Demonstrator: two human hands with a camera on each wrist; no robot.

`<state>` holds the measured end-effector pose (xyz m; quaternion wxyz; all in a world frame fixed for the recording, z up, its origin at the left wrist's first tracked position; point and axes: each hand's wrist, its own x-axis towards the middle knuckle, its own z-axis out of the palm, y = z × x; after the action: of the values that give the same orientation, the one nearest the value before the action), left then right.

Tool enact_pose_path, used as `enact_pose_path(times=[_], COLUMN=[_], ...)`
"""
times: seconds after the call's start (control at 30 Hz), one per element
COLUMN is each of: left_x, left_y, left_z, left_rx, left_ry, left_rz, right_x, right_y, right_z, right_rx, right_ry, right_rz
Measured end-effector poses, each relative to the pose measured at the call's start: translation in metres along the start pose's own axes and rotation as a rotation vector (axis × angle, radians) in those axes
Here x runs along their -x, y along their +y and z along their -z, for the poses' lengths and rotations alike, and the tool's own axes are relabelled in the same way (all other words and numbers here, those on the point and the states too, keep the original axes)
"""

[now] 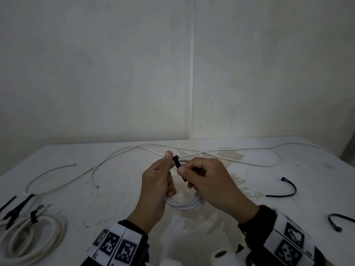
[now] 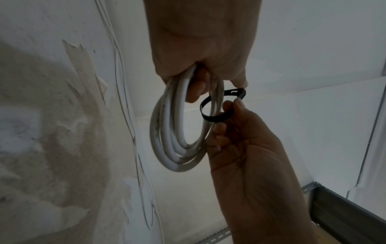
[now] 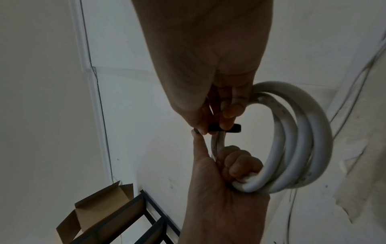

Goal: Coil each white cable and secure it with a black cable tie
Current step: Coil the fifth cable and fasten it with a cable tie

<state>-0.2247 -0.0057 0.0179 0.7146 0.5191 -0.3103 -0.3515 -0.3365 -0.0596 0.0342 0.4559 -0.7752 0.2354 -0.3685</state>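
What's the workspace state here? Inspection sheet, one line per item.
Surface: white table, stained and scuffed.
Job's things: white coil held upright; black cable tie looped loosely round one side, not cinched.
Clutter: two spare ties on the right.
Grippers: left hand grips the coil; right hand pinches the tie.
Cables: tied coils at near left; loose cables across the back.
Surroundings: pale wall; cardboard box by a dark frame.

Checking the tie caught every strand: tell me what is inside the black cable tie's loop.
In the left wrist view the black cable tie loosely rings strands of the white coil held by the left hand. The right hand covers part, so the strand count is unclear.
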Motion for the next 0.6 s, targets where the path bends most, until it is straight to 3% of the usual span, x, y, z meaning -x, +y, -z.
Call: enact_pose_path(times=[0.6], left_x=[0.0025], left_y=[0.0020], left_z=[-0.0005], left_rx=[0.007], left_ry=[0.009], left_rz=[0.006], right_x=[0.0005], right_y=[-0.0060], right_z=[0.0009], right_rx=[0.021], right_ry=[-0.018], right_rz=[-0.043])
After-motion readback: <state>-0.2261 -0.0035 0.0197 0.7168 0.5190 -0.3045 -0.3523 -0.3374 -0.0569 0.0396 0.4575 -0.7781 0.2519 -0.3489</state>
